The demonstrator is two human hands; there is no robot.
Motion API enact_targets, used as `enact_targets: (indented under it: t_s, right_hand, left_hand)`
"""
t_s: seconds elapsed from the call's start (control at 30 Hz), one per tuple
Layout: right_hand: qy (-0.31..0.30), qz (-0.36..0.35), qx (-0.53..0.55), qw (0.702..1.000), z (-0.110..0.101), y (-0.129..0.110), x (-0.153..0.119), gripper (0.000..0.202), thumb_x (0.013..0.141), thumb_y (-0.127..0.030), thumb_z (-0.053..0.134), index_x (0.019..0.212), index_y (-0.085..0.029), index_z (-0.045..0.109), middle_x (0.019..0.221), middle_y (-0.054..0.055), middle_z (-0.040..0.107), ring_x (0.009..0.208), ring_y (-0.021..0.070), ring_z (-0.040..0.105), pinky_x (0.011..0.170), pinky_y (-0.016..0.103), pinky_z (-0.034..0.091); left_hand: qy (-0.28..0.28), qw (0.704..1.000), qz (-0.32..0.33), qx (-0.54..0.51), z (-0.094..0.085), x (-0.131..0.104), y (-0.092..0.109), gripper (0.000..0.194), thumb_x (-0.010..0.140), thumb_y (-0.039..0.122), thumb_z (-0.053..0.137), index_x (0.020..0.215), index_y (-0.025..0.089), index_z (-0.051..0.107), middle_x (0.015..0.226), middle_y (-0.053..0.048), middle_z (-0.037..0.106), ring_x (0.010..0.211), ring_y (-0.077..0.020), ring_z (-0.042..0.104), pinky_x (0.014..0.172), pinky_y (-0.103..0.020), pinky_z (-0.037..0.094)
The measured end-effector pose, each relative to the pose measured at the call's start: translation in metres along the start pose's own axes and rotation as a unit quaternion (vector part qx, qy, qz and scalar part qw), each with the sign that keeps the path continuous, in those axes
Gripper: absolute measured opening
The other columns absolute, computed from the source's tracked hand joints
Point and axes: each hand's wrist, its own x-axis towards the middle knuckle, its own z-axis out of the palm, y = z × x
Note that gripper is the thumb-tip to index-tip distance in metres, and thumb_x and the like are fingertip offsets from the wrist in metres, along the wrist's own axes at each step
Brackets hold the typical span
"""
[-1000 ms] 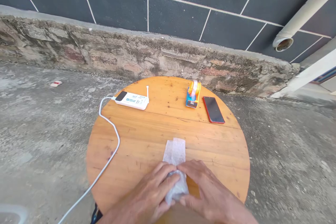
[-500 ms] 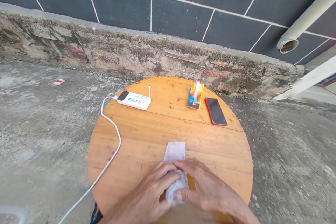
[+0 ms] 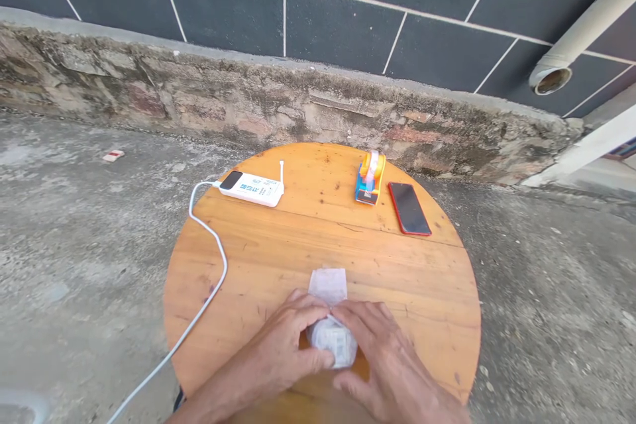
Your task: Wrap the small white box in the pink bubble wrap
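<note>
Obs., head cam. Bundle [image 3: 338,343] in translucent white wrap sits on the near-ctr. part of the round wood table [image 3: 278,245], between my two hands; contents unclear thru wrap, a greyish patch shows on top. Flat wrap strip [image 3: 328,283] runs out from its far side, flat on the wood.

Diff. vs. prev. frame: bundle's rounded top is more exposed, grey patch now visible; R thumb has come off it; L thumb now lies across its near L side. Strip sits slightly further L.

Orient.: strip end points away from me, twd. the stone base [image 3: 238,103] of the wall; long axis of bundle + strip runs near-to-far, far end a touch L.

Grip: L hand [image 3: 293,338] part-closed, thumb near side, fingers at far edge, bundle held between. R hand [image 3: 385,351] part-open, fingertips on far R edge, thumb just beside near edge, apart. Fingertips of both nearly meet where strip begins.

Further out: tape dispenser [image 3: 368,179], blue/orange, far R of ctr.; phone [image 3: 410,209], dark screen, red edge, to its R. White power bank [image 3: 252,189] at far L, short white lead [image 3: 281,172] at its R end; long white cable [image 3: 222,252] leaves its L end, curves down off the table, lower L. Red/white scrap [image 3: 113,156] on concrete ground [image 3: 89,225], L.
</note>
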Motion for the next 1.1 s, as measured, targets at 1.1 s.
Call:
enact_targets:
  t_s: [1.1]
  right_hand:
    - [-0.051,0.019,0.055,0.997,-0.008,-0.010,0.019,0.040,0.071,-0.013,0.054,0.109,-0.026,0.057,0.106,0.001,0.064,0.096,0.0201,0.055,0.086,0.032,0.035]
  left_hand:
    - [0.098,0.994,0.043,0.000,0.020,-0.020,-0.014,0.053,0.066,0.005,0.063,0.114,0.026,0.057,0.114,-0.003,0.063,0.106,-0.0201,0.055,0.093,-0.031,0.046]
